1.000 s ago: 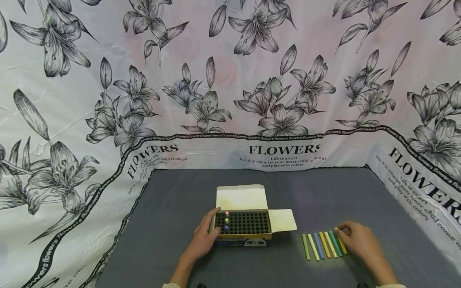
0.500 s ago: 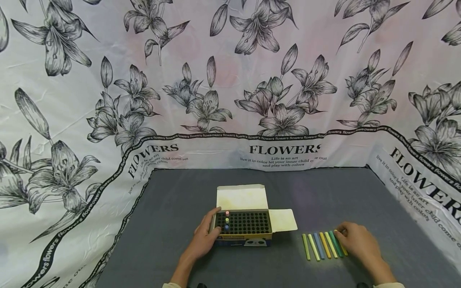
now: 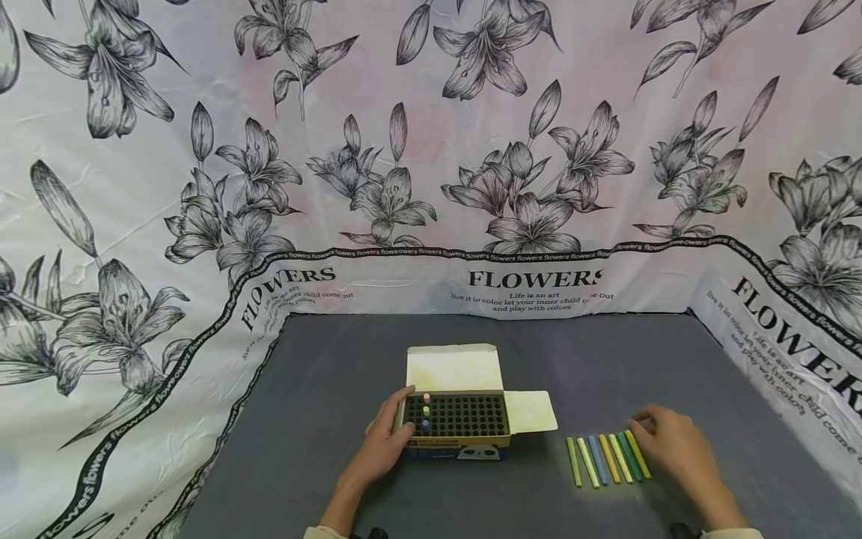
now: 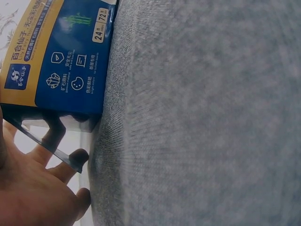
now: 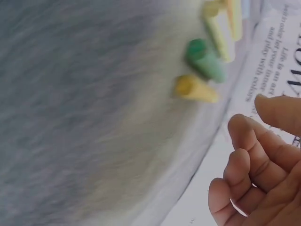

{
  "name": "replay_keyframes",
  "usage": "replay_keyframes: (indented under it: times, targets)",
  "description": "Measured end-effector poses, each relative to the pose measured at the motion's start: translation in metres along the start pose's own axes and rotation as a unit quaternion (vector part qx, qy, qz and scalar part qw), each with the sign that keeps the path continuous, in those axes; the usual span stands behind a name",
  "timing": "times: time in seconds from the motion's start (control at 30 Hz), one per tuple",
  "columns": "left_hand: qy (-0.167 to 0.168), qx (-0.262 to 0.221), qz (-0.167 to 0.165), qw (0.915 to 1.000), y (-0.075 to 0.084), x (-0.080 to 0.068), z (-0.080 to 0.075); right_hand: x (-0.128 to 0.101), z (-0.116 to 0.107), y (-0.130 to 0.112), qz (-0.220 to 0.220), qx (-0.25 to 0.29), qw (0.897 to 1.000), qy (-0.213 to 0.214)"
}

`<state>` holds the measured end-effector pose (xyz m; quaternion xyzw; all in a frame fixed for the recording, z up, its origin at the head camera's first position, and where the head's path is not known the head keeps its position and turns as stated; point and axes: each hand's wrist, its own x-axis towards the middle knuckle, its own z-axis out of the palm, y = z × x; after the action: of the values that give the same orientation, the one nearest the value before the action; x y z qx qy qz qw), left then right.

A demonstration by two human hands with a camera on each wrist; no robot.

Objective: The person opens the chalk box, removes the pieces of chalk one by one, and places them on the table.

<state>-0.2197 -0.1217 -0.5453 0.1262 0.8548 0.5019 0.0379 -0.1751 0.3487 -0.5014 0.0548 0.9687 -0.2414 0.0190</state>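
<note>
Box: chalk box [image 3: 456, 427] stands open on the near middle of the grey table [image 3: 606, 359], its lid flap turned up on the far side and one side flap lying flat to the right.
Box content: dark grid of holes; three chalk sticks [image 3: 426, 411] stand upright in the left column, pink, yellow-green and blue from far to near.
Left hand: left hand [image 3: 384, 443] rests against the left end of the box, fingers curved round its corner and holding it; the left wrist view shows the fingers [image 4: 44, 188] beside the blue and yellow side of the box [image 4: 59, 61].
Loose chalk: row of chalk [image 3: 608, 458] lies flat on the table to the right of the box, well apart from it; seven sticks side by side, green, yellow, blue, orange, yellow, green, yellow from left to right.
Right hand: right hand [image 3: 673, 443] is just right of the row, fingers loosely bent and grasping nothing; the right wrist view, which is blurred, shows the fingers [image 5: 254, 160] apart from the yellow and green sticks [image 5: 202, 70].
Around: flower-print cloth [image 3: 431, 150] rises behind the table and at both sides.
</note>
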Motion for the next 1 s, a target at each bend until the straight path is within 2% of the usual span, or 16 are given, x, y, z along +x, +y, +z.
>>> replay_keyframes:
  times: [0.17,0.27,0.37,0.47,0.57,0.67,0.77,1.0]
  targets:
    - [-0.004,-0.002,-0.002,1.0,0.0,0.0,-0.001,-0.002,-0.001,-0.021,-0.033,0.002,0.998,0.062]
    - [-0.007,-0.006,-0.005,1.0,0.0,0.0,-0.001,-0.003,0.003,-0.037,-0.055,0.012,0.992,0.117]
    - [-0.007,-0.008,-0.008,0.9999,0.0,0.0,0.0,-0.003,0.01,-0.053,-0.083,0.028,0.979,0.182]
    - [-0.006,-0.01,-0.011,0.9999,0.0,0.0,0.0,-0.001,0.019,-0.067,-0.113,0.054,0.962,0.242]
    - [-0.005,-0.013,-0.014,0.9998,0.0,0.001,-0.001,0.001,0.029,-0.079,-0.143,0.082,0.944,0.284]
    - [-0.008,-0.016,-0.015,0.9997,0.001,0.002,-0.002,0.003,0.039,-0.091,-0.172,0.112,0.929,0.307]
    - [-0.01,-0.017,-0.015,0.9997,0.0,0.002,-0.002,0.005,0.049,-0.102,-0.192,0.134,0.919,0.316]
    - [-0.008,-0.013,-0.01,0.9998,0.0,0.0,-0.002,0.007,0.068,-0.126,-0.219,0.161,0.906,0.325]
